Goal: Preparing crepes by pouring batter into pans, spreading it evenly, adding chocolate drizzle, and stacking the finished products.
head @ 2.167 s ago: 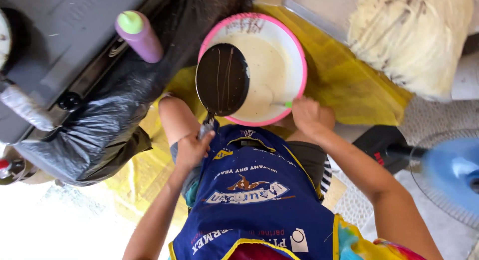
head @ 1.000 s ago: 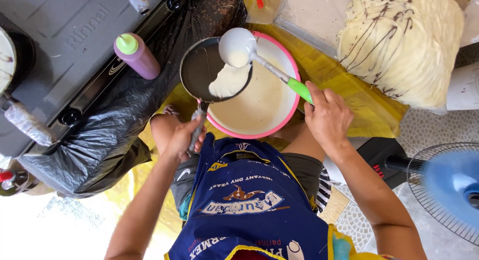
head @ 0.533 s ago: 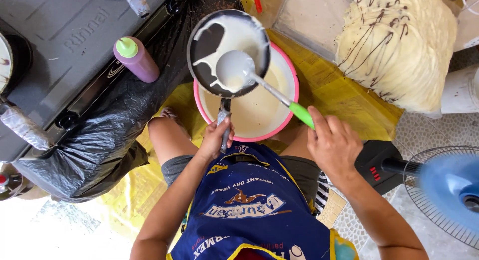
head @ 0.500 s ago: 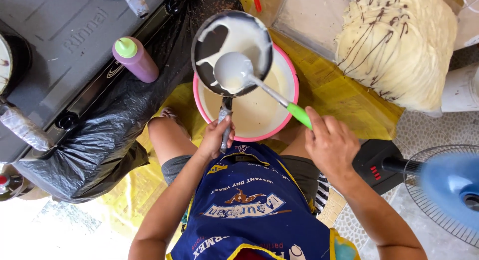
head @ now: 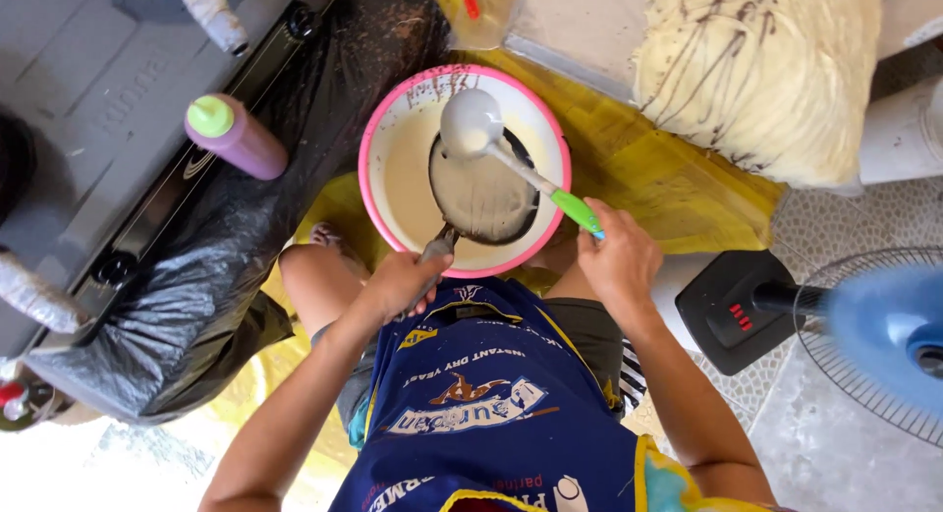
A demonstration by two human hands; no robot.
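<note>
A pink-rimmed white bowl [head: 388, 139] of pale batter stands on yellow plastic in front of my knees. My left hand [head: 405, 281] grips the handle of a small dark frying pan [head: 486, 198], which is held over the bowl with a thin coat of batter on it. My right hand [head: 619, 261] holds the green handle of a white ladle [head: 470, 124]. The ladle's cup hangs over the pan's far edge, above the bowl.
A gas stove [head: 108, 109] wrapped in black plastic [head: 196, 286] lies at left, with a purple squeeze bottle [head: 236, 139] on it. A heap of pale thin crepes with dark drizzle [head: 756, 70] sits at upper right. A blue floor fan [head: 864, 335] stands at right.
The pan, held up and tilted with batter running over it half a second ago, has come down over the bowl. The ladle has moved up above the pan's far edge.
</note>
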